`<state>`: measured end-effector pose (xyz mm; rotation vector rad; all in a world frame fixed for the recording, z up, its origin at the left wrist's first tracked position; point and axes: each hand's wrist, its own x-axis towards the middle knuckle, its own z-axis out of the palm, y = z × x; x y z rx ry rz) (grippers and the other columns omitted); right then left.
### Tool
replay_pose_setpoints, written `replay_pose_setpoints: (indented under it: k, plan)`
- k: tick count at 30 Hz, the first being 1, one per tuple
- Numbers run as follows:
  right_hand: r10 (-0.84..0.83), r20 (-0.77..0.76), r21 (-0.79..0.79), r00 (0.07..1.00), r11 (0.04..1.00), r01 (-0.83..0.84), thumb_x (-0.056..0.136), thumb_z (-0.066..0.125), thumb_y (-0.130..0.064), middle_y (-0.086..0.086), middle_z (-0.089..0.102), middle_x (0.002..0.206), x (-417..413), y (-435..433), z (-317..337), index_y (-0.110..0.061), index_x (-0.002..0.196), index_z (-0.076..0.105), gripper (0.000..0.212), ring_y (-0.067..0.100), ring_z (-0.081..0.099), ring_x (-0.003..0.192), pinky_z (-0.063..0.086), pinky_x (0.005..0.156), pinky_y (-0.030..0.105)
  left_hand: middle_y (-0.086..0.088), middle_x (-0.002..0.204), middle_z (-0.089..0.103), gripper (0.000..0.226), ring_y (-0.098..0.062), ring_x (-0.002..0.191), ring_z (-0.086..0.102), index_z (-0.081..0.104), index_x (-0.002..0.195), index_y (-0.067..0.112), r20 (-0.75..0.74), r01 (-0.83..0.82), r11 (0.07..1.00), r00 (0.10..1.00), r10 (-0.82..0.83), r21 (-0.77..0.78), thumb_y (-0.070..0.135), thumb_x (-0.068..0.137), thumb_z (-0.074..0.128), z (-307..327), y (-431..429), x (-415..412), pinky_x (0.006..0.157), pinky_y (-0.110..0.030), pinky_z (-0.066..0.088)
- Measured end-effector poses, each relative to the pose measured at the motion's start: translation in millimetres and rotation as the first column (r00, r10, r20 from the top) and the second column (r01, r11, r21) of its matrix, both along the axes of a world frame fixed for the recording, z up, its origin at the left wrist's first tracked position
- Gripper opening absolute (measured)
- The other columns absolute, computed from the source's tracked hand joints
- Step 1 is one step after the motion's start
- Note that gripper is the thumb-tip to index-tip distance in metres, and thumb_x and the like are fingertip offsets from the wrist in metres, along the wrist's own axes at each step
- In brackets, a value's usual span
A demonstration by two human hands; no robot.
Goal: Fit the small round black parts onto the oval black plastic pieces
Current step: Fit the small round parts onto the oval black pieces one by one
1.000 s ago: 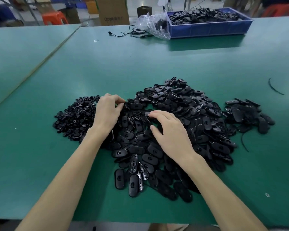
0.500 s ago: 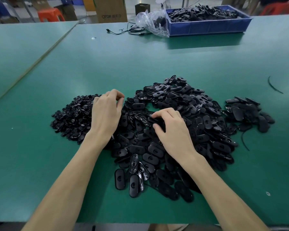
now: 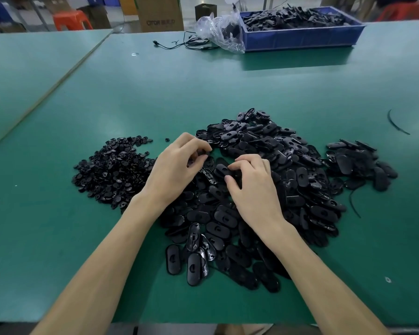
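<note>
From the head camera, both bare forearms reach over the green table (image 3: 203, 88) to a big heap of oval pieces (image 3: 283, 160) in the middle. The left hand (image 3: 177, 165) has its fingers curled, and its fingertips pinch a small round part (image 3: 205, 153) just above the heap's left edge (the part is mostly hidden by the fingers). The right hand (image 3: 254, 187) sits close beside it, thumb and fingertips closed on one oval piece (image 3: 224, 169) that lies on top of the heap. The two held parts are near each other but apart. Left of the left wrist lies the heap of round parts (image 3: 114, 170); a smaller heap (image 3: 358, 163) of oval pieces lies to the right, just beside the big one. At the table's far edge stand a blue tray (image 3: 300, 41) full of black parts, a crumpled clear bag (image 3: 218, 30) touching it, and a thin black cable (image 3: 186, 43)
</note>
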<state>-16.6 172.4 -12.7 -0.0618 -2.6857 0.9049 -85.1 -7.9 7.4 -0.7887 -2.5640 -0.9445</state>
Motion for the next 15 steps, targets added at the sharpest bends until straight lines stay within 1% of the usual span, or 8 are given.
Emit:
replay_pose_setpoints:
  k: [3, 5, 8, 10, 12, 13, 15]
  plan:
    - [0.008, -0.014, -0.024, 1.0, 1.0, -0.008, 0.1, 0.069, -0.022, -0.003, 0.055, 0.128, -0.4, -0.2, 0.3, -0.011, 0.12, 0.069, 0.023, 0.011, 0.041, 0.125, 0.041, 0.107, 0.027, 0.014, 0.104, 0.06, 0.019, -0.006, 0.087, 0.06, 0.068, 0.114, 0.025, -0.008, -0.001, 1.0, 1.0, 0.001, 0.002, 0.018, 0.097, 0.071, -0.4, -0.3, 0.5, 0.076, -0.018, 0.048]
    - [0.009, -0.021, -0.051, 1.0, 0.999, -0.01, 0.1, 0.07, -0.022, -0.005, 0.056, 0.125, -0.1, -0.1, 1.0, -0.012, 0.119, 0.069, 0.022, 0.009, 0.041, 0.122, 0.04, 0.105, 0.022, 0.018, 0.101, 0.062, 0.016, -0.003, 0.086, 0.059, 0.068, 0.113, 0.025, -0.011, 0.003, 1.0, 1.0, -0.003, 0.011, 0.019, 0.098, 0.07, -1.0, 0.5, 0.9, 0.076, -0.018, 0.047]
    - [0.005, -0.03, -0.138, 1.0, 0.99, -0.009, 0.1, 0.069, -0.022, -0.007, 0.059, 0.122, 0.7, 0.4, 3.7, -0.014, 0.12, 0.068, 0.021, 0.007, 0.043, 0.121, 0.031, 0.099, 0.004, 0.019, 0.101, 0.064, 0.011, -0.003, 0.083, 0.06, 0.071, 0.11, 0.025, -0.052, 0.02, 1.0, 0.998, -0.02, 0.012, 0.022, 0.1, 0.067, -1.1, 0.7, 0.5, 0.074, -0.022, 0.05]
    - [-0.009, -0.032, -0.218, 0.999, 0.976, 0.002, 0.1, 0.069, -0.023, -0.01, 0.06, 0.12, 1.0, 0.9, 5.1, -0.016, 0.12, 0.068, 0.021, 0.006, 0.046, 0.121, 0.027, 0.093, -0.004, 0.019, 0.101, 0.065, 0.01, -0.002, 0.083, 0.061, 0.071, 0.109, 0.024, -0.069, 0.016, 0.999, 0.997, -0.014, 0.032, 0.022, 0.1, 0.067, -0.8, 0.5, -0.1, 0.073, -0.019, 0.049]
    - [-0.018, -0.035, -0.285, 0.999, 0.958, 0.007, 0.1, 0.069, -0.024, -0.013, 0.061, 0.117, 1.5, 0.7, 5.3, -0.02, 0.12, 0.067, 0.02, 0.005, 0.049, 0.118, 0.029, 0.089, -0.004, 0.018, 0.1, 0.067, 0.009, -0.004, 0.083, 0.062, 0.072, 0.108, 0.023, -0.068, 0.014, 0.998, 0.998, -0.01, 0.063, 0.021, 0.1, 0.068, -1.0, 1.6, 0.4, 0.073, -0.017, 0.048]
    - [-0.02, -0.037, -0.314, 0.999, 0.949, 0.007, 0.1, 0.069, -0.024, -0.015, 0.061, 0.115, 1.9, 0.6, 5.4, -0.022, 0.12, 0.066, 0.02, 0.005, 0.051, 0.116, 0.032, 0.089, -0.001, 0.016, 0.099, 0.068, 0.009, -0.007, 0.082, 0.062, 0.072, 0.107, 0.023, -0.062, 0.017, 0.996, 0.998, -0.012, 0.088, 0.019, 0.099, 0.069, -1.1, 2.6, 1.1, 0.072, -0.018, 0.048]
    - [-0.022, -0.043, -0.37, 0.999, 0.929, 0.005, 0.1, 0.069, -0.023, -0.017, 0.062, 0.111, 2.6, 0.8, 5.4, -0.026, 0.12, 0.066, 0.02, 0.007, 0.057, 0.113, 0.04, 0.092, 0.008, 0.012, 0.099, 0.069, 0.009, -0.011, 0.082, 0.063, 0.072, 0.106, 0.022, -0.057, 0.032, 0.991, 0.998, -0.025, 0.128, 0.017, 0.099, 0.07, -0.9, 4.4, 2.7, 0.071, -0.02, 0.049]
